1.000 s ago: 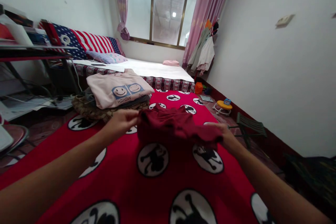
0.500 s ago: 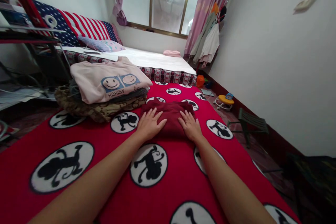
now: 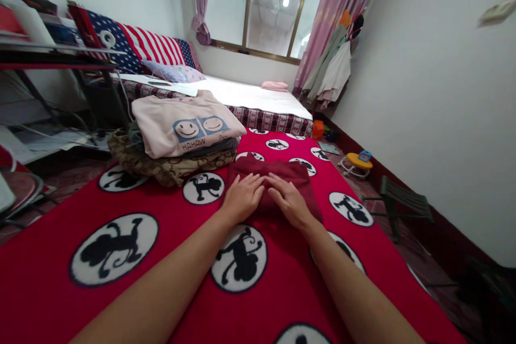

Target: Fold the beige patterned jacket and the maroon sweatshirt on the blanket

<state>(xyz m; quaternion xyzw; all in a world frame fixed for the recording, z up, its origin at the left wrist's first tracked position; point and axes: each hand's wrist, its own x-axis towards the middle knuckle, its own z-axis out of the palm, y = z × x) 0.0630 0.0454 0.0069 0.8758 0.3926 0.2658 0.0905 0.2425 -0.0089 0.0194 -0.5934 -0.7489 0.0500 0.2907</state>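
Note:
A folded dark red garment [image 3: 290, 174] lies on the red blanket [image 3: 169, 236] printed with black-and-white figure circles. My left hand [image 3: 242, 198] rests flat on the garment's near left part, fingers stretched out. My right hand [image 3: 288, 201] lies flat beside it on the near middle, fingers extended, the two hands almost touching. To the left stands a stack of folded clothes [image 3: 177, 156] topped by a pink shirt with two smiley faces [image 3: 187, 126].
A bed [image 3: 250, 99] with a flag-print pillow sits under the window at the back. A dark desk frame [image 3: 60, 64] and cables are at the left. A small green folding stool [image 3: 401, 204], toys and hanging clothes line the right wall.
One second ago both hands held the garment up by its edges. It now lies folded flat, and my hands have slid closer together on top of it.

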